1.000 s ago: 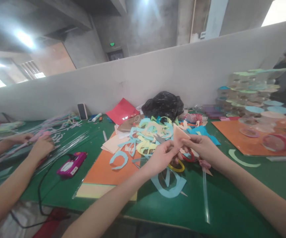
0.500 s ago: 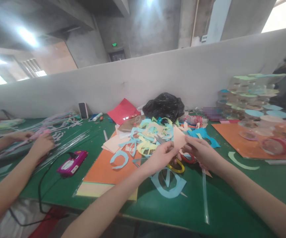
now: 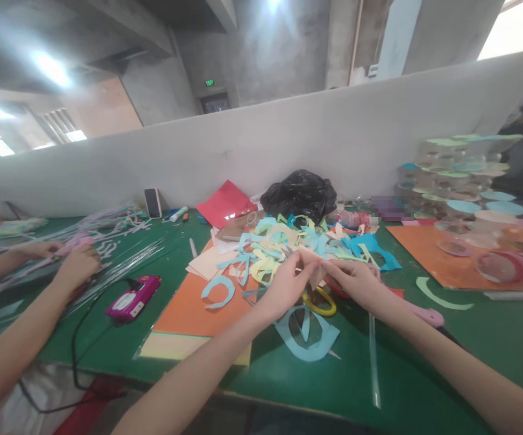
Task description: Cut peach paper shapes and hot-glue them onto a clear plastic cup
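A small piece of peach paper (image 3: 318,275) is pinched between the fingertips of both my hands, its top edge tilted and its lower part hanging between them. My left hand (image 3: 287,285) closes on it from the left, and my right hand (image 3: 355,283) from the right; the fingertips nearly meet. Just below my hands lie yellow-handled scissors (image 3: 332,307), partly hidden. In front of them rests a light-blue paper cutout (image 3: 318,350). Behind my hands is a heap of paper scraps (image 3: 270,232). A pink tool with a dark cord (image 3: 427,315) shows by my right forearm.
At left, a co-worker's hands (image 3: 77,266) handle pink material near a magenta device (image 3: 134,299) with a black cable. Orange sheets (image 3: 184,308) lie left of the scraps. A black plastic bag (image 3: 300,193) sits behind. Stacked clear cups with paper discs (image 3: 470,157) stand right.
The peach paper, upright earlier, is now lower and tilted, and my fingertips have come closer together on it. The pink tool now shows beside my right forearm.
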